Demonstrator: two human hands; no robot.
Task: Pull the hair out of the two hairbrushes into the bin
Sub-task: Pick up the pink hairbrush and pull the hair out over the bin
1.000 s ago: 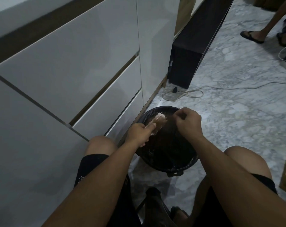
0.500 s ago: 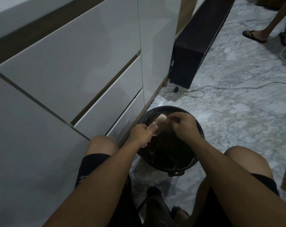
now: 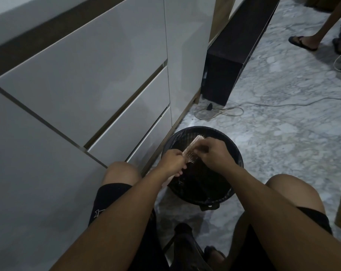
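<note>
Both forearms reach forward and down from between the knees, meeting right over the open mouth of the black mesh bin [image 3: 232, 151], which sits on the marble floor [image 3: 283, 124] just beside the base of the grey drawer unit [image 3: 87, 75].

The left hand [image 3: 171, 161] is curled tight in a fist around the handle of the hairbrush [image 3: 191, 151], thumb side up, wrist pretty much straight. The brush sticks out from that fist up and to the right, tilted, bristle face turned toward the camera, and its far tip shows just past the other hand's knuckles. The whole brush hangs above the bin's opening, not touching the rim as far as I can see.

The right hand [image 3: 214, 153] comes in from the right with the wrist bent down, knuckles up, its fingers [image 3: 202, 147] bunched together and pressed onto the bristle pad about mid-way along the head. They look pinched closed on the bristles, but whether there's actually hair between them I can't tell, it's too dark and small. So the brush head is sandwiched: left fist at the handle end, right fingertips on top of the pad.

Only one brush is visible. A cable [image 3: 224, 112] lies coiled on the floor behind the bin.
</note>
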